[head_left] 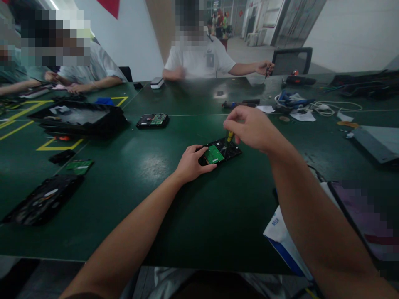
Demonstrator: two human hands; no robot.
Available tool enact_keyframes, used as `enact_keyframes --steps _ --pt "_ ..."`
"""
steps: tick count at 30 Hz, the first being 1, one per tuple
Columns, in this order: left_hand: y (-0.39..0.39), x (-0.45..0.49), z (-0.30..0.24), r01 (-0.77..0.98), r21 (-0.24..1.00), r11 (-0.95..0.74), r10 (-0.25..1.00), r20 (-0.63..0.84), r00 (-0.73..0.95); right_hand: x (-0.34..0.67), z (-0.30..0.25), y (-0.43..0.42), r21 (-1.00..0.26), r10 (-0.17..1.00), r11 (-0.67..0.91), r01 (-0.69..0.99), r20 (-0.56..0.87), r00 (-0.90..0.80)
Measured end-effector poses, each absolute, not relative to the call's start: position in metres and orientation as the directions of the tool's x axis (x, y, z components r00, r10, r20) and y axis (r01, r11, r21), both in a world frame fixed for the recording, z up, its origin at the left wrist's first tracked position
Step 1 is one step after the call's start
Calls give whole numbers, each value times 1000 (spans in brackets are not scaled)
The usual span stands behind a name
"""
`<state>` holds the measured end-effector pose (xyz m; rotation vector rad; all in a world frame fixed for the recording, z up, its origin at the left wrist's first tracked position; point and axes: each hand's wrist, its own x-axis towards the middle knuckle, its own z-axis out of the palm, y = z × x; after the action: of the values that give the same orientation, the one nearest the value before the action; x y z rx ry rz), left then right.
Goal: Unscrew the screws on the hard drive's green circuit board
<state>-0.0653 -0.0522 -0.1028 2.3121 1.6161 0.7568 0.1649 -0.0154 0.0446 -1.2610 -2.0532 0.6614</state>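
A black hard drive (234, 154) with a green circuit board (214, 154) facing up lies on the green table (193, 216). Thumb and fingers of my left hand (192, 163) grip its left end from both sides. Over the drive's right half, my right hand (249, 128) is closed round a screwdriver (230, 136) with a yellow handle. The screwdriver stands near upright, pointing down at the drive. Its tip is too dark to make out, so I cannot tell whether it touches a screw.
Another hard drive (152, 121) lies farther back. At left are a black tray (77, 118), a loose circuit board (80, 166) and an opened drive (46, 199). Cables (293, 99) lie back right; a white-and-blue packet (285, 236) is under my right forearm. Several people sit across the table.
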Motion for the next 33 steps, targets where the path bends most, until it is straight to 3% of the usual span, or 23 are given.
enact_keyframes --steps 6,9,14,18,24,33 --pt "-51 -65 -104 811 447 -377 918 295 264 163 42 -15 -772 871 411 486 175 -460" --pt "-51 -65 -104 813 449 -371 921 293 258 164 42 -13 -732 854 455 507 199 -480" --pt "-52 -65 -104 811 454 -369 921 294 254 166 43 -13 -609 860 508 609 314 -403" --pt "-52 -65 -103 813 448 -372 920 294 259 165 46 -17 -633 888 456 626 276 -367" --pt "-52 -64 -102 809 456 -371 920 296 256 164 43 -16 -719 860 465 516 228 -456" --pt "-51 -66 -106 818 430 -380 916 300 268 166 43 -14 -643 874 476 600 268 -406"
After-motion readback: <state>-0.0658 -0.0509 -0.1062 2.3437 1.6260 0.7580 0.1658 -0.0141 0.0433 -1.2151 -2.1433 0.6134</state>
